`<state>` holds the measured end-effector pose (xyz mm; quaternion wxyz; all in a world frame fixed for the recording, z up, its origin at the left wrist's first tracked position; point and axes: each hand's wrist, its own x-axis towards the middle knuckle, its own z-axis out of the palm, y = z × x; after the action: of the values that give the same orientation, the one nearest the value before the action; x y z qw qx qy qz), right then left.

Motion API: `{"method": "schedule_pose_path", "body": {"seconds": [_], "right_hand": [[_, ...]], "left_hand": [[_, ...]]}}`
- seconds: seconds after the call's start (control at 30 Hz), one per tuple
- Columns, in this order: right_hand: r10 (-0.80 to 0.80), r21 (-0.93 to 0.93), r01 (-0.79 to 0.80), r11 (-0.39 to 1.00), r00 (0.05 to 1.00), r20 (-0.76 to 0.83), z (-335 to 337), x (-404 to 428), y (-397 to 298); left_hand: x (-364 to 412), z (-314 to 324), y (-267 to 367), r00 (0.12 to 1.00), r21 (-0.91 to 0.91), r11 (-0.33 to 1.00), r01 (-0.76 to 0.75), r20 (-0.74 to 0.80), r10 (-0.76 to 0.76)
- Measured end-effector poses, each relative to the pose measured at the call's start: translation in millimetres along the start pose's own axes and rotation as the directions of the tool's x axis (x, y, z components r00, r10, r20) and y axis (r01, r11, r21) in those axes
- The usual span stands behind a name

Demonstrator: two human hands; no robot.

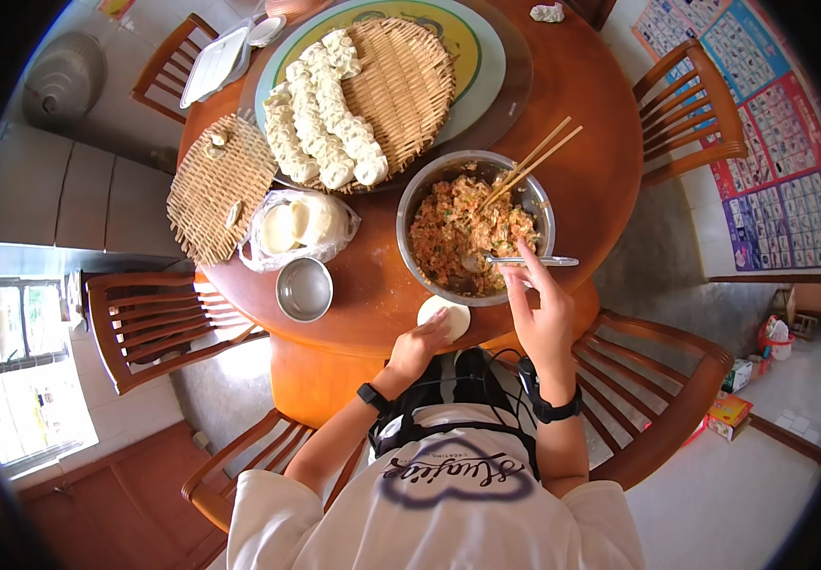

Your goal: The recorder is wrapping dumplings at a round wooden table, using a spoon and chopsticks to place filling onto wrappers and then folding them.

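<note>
My left hand (pixel 417 348) holds a round, pale dough wrapper (pixel 456 320) at the table's near edge, its fingers lying over the wrapper's left part. Just right of it, my right hand (pixel 544 313) is at the rim of a steel bowl (pixel 404 239), fingers spread. The index finger crosses a metal spoon's handle (pixel 563 261); the thumb stands apart from it. The spoon's head rests in the orange, minced filling (pixel 453 221) inside the bowl. A pair of wooden chopsticks (pixel 535 158) leans in the filling, pointing to the upper right.
Rows of filled dumplings (pixel 318 117) cover the left of a round woven tray (pixel 403 78) on a turntable (pixel 492 53). A second woven mat (pixel 218 185), a plastic bag of wrappers (pixel 303 224) and a small metal bowl (pixel 304 289) stand left. Wooden chairs (pixel 656 385) surround the table.
</note>
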<state>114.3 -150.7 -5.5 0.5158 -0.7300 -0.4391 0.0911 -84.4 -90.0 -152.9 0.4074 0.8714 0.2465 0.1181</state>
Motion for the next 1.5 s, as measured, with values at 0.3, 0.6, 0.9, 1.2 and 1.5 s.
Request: {"method": "schedule_pose_path", "body": {"seconds": [0.3,0.6,0.9,1.2,1.5], "right_hand": [[-0.023,-0.014,0.023,1.0,1.0,0.001,7,-3,-8],[0.001,-0.021,-0.001,1.0,1.0,0.001,7,-7,-13],[0.338,0.155,-0.39,0.908,0.899,0.279,34,-27,-6],[0.524,0.235,-0.852,0.468,0.482,0.702,126,-41,8],[0.145,0.123,-0.236,0.964,0.852,0.502,160,-1,-8]], "left_hand": [[-1,0,-12,0.995,-0.019,0.995,-0.1,-0.001,0.1],[0,1,8,0.966,0.338,0.906,-0.256,0.055,0.253],[7,-23,17,0.899,-0.363,0.916,0.173,-0.322,-0.297],[0,-73,7,0.941,-0.207,0.978,0.009,-0.33,-0.078],[15,-106,-7,0.767,-0.564,0.825,-0.042,-0.547,-0.335]]}}
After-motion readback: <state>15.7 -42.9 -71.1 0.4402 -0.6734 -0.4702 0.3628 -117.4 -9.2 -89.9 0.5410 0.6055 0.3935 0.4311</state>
